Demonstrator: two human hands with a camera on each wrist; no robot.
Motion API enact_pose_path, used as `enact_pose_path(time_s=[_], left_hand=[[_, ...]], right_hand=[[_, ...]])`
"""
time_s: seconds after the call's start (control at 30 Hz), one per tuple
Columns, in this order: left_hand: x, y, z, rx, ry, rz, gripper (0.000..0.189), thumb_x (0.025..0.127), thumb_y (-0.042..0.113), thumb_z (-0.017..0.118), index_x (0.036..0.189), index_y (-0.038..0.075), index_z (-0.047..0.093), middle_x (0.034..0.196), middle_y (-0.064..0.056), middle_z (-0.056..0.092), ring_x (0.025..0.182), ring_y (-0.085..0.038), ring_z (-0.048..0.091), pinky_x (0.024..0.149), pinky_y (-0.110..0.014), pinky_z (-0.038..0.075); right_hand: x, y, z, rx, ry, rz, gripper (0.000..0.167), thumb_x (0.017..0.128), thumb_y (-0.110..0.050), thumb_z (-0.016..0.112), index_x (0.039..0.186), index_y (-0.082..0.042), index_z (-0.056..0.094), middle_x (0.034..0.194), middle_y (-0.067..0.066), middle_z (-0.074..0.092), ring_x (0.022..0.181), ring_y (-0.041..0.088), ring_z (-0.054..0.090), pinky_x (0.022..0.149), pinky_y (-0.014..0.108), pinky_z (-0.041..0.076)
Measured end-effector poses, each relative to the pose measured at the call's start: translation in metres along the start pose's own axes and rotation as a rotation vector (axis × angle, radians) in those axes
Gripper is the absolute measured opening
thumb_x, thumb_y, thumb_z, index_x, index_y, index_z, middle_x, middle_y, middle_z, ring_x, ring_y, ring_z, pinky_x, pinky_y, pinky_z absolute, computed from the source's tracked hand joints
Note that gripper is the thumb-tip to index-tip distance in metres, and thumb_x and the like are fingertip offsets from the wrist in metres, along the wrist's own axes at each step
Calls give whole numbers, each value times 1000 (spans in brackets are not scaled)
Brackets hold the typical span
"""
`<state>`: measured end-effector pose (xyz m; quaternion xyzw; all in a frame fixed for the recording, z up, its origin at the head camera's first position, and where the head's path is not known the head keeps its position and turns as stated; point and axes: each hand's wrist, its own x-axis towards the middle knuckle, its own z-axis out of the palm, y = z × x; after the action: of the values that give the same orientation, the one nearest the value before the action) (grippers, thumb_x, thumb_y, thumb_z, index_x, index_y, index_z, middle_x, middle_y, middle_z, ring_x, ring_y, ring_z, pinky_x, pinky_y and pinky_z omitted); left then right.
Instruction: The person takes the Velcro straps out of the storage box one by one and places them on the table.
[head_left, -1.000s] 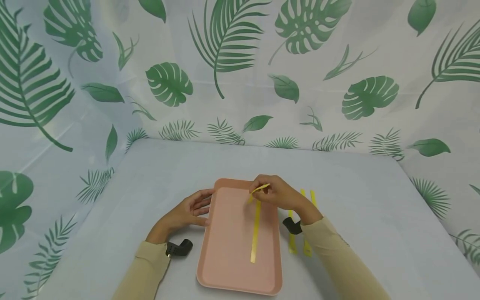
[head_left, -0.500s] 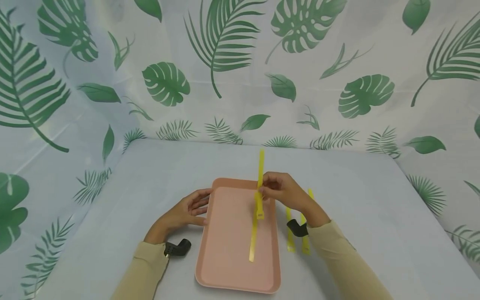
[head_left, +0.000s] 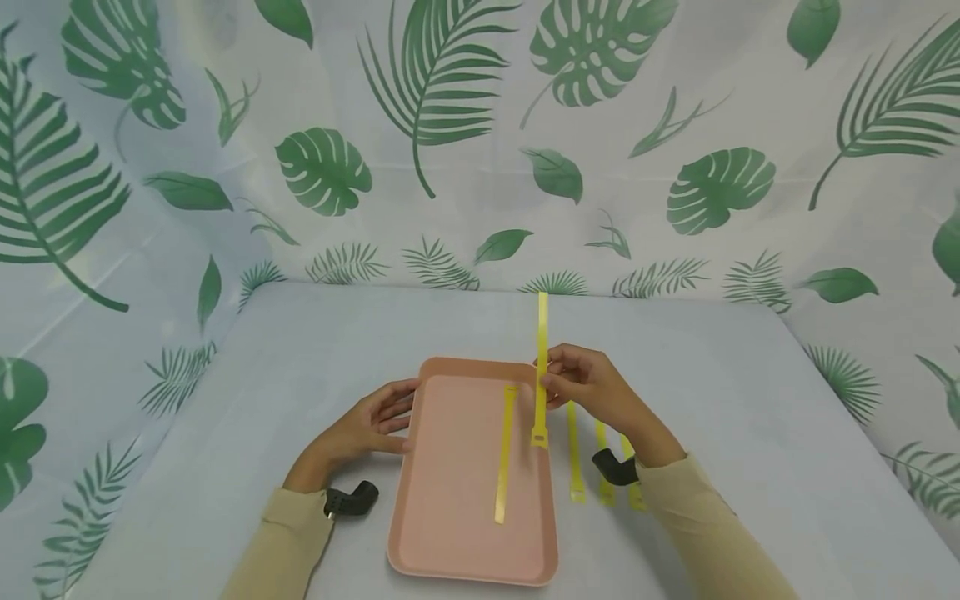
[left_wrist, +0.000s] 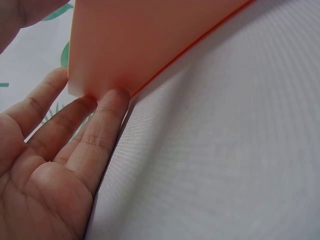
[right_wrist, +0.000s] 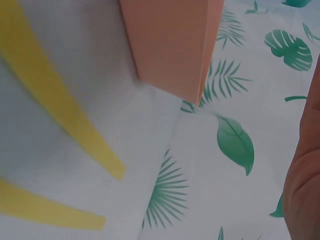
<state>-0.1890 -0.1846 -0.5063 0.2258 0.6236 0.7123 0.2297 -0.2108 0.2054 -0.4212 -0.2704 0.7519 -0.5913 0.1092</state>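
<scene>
A pink rectangular tray point(head_left: 450, 492) lies on the table with one flat yellow cable tie point(head_left: 505, 458) inside it. My left hand point(head_left: 367, 423) rests at the tray's left side. In the left wrist view, its extended fingertips touch the tray's outer wall point(left_wrist: 145, 40). Over the tray's right rim, my right hand point(head_left: 592, 385) pinches another yellow cable tie point(head_left: 542, 358) near its middle between thumb and fingers. That tie stands upright, slotted end down. Only a side of the right hand point(right_wrist: 306, 185) shows in the right wrist view; the pinched tie is outside it.
Three more yellow cable ties point(head_left: 575, 458) lie on the white tabletop point(head_left: 322, 342) right of the tray, partly under the right forearm. Two ties point(right_wrist: 60, 97) show in the right wrist view. A leaf-patterned curtain point(head_left: 465, 183) stands behind and at the sides.
My right hand has turned the pinched cable tie upright and moved it right, from above the tray's interior to its right rim. The left hand stays at the tray's side.
</scene>
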Motion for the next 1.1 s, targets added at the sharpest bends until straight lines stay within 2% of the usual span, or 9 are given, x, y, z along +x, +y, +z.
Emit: enact_pose_path(time_s=[0.23, 0.47, 0.77, 0.93, 1.1], left_hand=[[1, -2, 0, 18, 5, 15, 98, 89, -3, 85, 163, -17, 22, 168, -41, 25, 154, -55, 31, 114, -31, 53], [0, -3, 1, 22, 5, 11, 98, 88, -4, 85, 163, -16, 22, 169, -41, 23, 155, -44, 38, 114, -30, 52], [0, -2, 1, 10, -11, 5, 101, 88, -5, 85, 165, -15, 21, 171, -39, 19, 156, -49, 33, 114, -33, 53], [0, -3, 0, 20, -12, 13, 100, 88, -4, 85, 163, -16, 21, 169, -41, 21, 154, -44, 39, 113, -33, 54], [0, -3, 1, 28, -9, 19, 99, 88, -5, 85, 163, -17, 21, 168, -42, 22, 152, -33, 46, 112, -32, 54]], right_hand=[[-15, 2, -10, 41, 53, 65, 27, 106, 4, 61, 127, 22, 58, 92, 2, 71, 77, 14, 73, 72, 37, 69], [-28, 7, -18, 46, 87, 92, 28, 106, 4, 61, 126, 24, 58, 89, 1, 71, 75, 13, 72, 70, 30, 68], [-42, 11, -29, 65, 115, 110, 32, 106, 4, 61, 128, 26, 53, 90, 3, 71, 74, 12, 73, 69, 29, 67], [-51, 13, -36, 65, 123, 115, 30, 106, 5, 62, 126, 25, 55, 89, 4, 71, 73, 12, 73, 68, 29, 67], [-60, 15, -45, 43, 130, 155, 33, 106, 4, 61, 127, 28, 51, 88, 3, 71, 72, 12, 72, 67, 27, 67]])
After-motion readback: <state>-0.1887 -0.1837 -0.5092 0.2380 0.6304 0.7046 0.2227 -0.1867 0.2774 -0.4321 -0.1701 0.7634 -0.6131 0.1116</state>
